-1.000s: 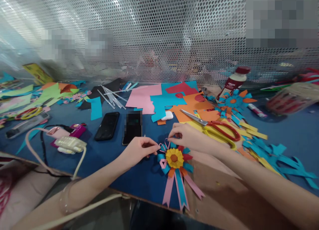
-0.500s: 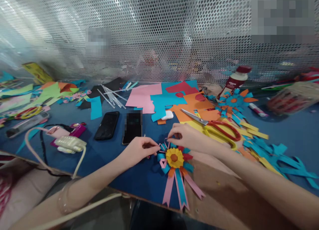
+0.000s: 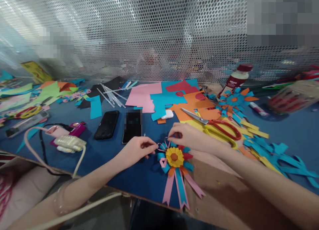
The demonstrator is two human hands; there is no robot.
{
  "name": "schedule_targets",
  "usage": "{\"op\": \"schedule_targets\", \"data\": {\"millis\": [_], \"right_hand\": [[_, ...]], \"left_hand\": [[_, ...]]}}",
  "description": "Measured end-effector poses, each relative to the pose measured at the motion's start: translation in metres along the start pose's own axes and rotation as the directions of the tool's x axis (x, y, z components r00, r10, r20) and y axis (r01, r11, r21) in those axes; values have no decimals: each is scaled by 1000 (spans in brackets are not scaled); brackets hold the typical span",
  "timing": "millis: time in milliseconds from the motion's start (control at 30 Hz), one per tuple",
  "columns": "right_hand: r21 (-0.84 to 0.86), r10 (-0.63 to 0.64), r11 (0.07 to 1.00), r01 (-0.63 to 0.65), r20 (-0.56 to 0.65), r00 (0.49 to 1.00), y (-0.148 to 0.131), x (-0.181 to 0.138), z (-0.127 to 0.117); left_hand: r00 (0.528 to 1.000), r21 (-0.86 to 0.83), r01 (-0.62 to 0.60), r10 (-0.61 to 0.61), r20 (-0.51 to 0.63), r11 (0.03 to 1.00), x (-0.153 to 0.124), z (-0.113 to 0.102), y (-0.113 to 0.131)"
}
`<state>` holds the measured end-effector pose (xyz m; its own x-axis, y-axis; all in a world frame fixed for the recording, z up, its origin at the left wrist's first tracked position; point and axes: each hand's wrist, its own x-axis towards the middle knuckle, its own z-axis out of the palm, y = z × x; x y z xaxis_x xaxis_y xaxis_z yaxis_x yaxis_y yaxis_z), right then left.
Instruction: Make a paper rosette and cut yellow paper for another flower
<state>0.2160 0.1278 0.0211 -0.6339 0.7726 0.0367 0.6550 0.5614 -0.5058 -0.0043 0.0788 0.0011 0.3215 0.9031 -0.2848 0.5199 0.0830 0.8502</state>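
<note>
Fingers (image 3: pixel 152 146) of the left hand (image 3: pixel 137 151) and right hand (image 3: pixel 186 135) pinch narrow pink strips (image 3: pixel 161 145) atop the paper rosette (image 3: pixel 175 157), located at the bench's (image 3: pixel 134 185) near edge; long axis fore-and-aft, tails pointing toward the wearer.

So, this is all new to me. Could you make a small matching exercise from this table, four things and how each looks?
Things:
1. Paper rosette
2. Nearer scissors
3. Bottle
4. Left hand

Looks:
A. Dark red cap
B. Fingertips at a thin pink loop
C. Yellow centre, tails hanging below
D. One red handle, one yellow

Pairs: 1-C, 2-D, 3-A, 4-B
</note>
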Motion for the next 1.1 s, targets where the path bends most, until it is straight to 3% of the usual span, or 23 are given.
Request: {"op": "schedule_targets", "data": {"millis": [100,233,400,567,767,1100], "right_hand": [[12,-22,1000,22,-9,1000,3,0,2],[7,-30,1000,30,-14,999,5,0,3],[9,-28,1000,28,-12,1000,5,0,3],[8,-32,999,32,-6,999,4,-1,3],[-6,-28,1000,28,-1,1000,4,-2,2],[-6,-47,999,47,-5,999,5,-1,2]], "left_hand": [[1000,27,-6,7,-8,1000,-1,-1,1],[983,215,-63,98,-156,975,-11,1,10],[991,394,-116,130,-8,912,-27,12,21],[991,482,-115,133,-1,869,-27,21,22],[989,470,-128,149,-7,873,-21,20,21],[999,273,-34,28,25,961,-20,12,29]]}}
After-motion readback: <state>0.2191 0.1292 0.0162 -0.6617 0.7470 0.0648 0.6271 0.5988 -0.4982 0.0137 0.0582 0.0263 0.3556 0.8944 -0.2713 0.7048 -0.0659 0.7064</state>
